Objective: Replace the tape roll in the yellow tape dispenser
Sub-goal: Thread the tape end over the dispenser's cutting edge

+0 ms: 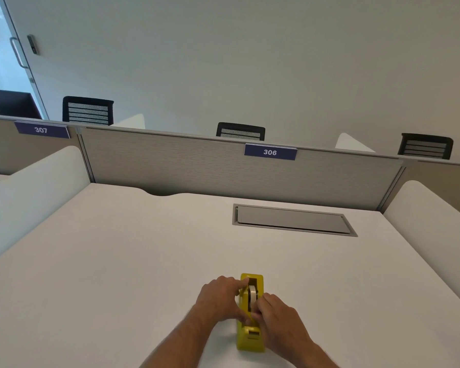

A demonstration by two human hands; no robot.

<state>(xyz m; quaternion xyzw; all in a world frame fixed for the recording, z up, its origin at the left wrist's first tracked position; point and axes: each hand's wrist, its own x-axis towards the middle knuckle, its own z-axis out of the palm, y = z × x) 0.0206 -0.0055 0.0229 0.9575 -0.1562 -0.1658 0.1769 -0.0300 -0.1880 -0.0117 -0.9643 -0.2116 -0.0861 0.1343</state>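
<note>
Both hands flank the dispenser, which runs twelve to six. Left hand presses its side; right hand pinches the roll, directly at nine.

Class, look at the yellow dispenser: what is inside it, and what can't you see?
Inside the dispenser sits a tape roll, upright on edge. The left hand and right hand cover its sides, so its hub is hidden.

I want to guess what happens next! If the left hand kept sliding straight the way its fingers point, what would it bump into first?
The left hand points rightward and a bit away, and its fingertips already touch the yellow tape dispenser beside the tape roll. So it would meet the dispenser first, probably pressing against the roll.
</note>
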